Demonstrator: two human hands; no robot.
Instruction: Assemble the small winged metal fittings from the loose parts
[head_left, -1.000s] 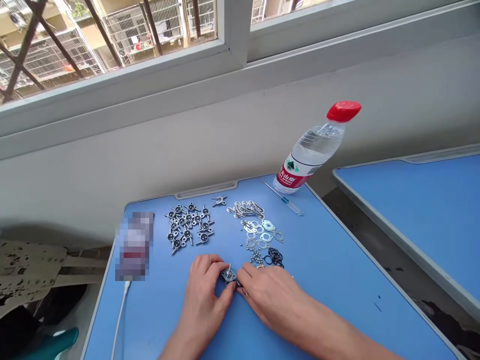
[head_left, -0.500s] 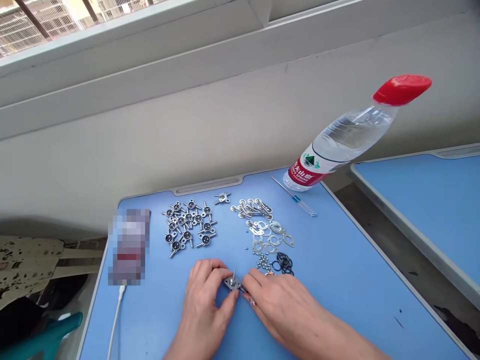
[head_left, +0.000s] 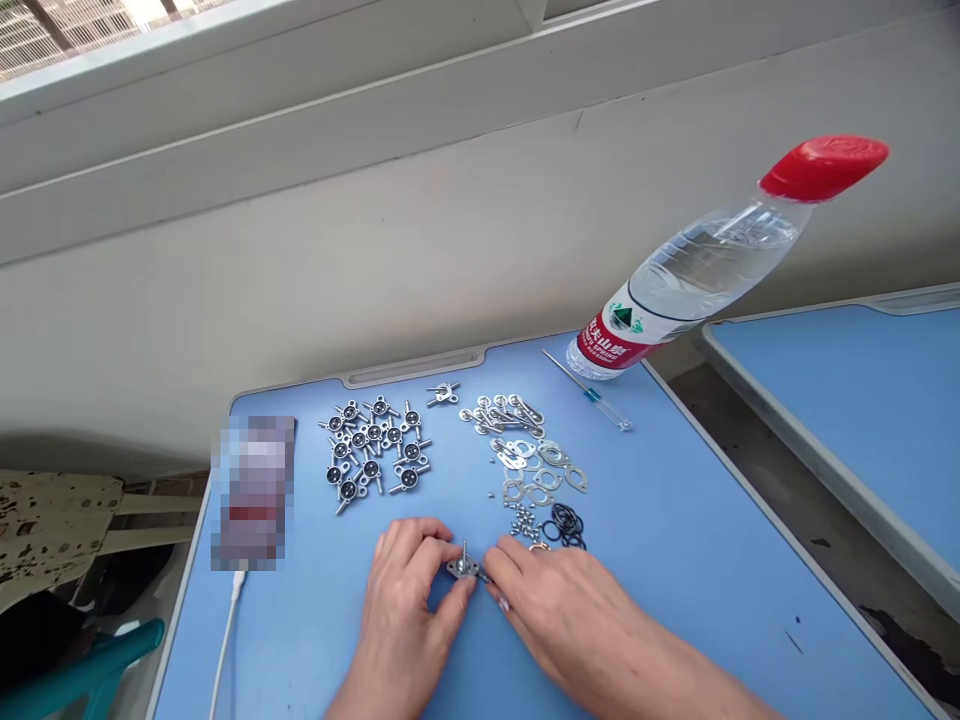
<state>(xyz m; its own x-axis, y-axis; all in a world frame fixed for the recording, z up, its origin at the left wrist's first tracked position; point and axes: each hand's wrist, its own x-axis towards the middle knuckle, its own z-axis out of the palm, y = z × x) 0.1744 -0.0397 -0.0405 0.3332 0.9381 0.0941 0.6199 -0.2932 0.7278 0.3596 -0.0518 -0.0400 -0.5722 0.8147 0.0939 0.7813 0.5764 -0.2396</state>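
Note:
A small metal fitting with an oval flange and a thin upright pin is held just above or on the blue table. My left hand pinches its left and near side between thumb and fingers. My right hand is closed at its right side, on what looks like the fitting's dark stub; the fingers partly hide it. Just beyond my right hand lie black rubber rings, small screws and flat oval metal plates. Small metal levers with round ends lie farther back.
Several metal valve bodies are grouped at the left, and one fitting lies apart. A screwdriver and a red-capped water bottle are at the back right. A blurred phone with a white cable lies left.
The camera view has shifted slightly. Both hands keep the same grip on the fitting, with no clear movement on the table.

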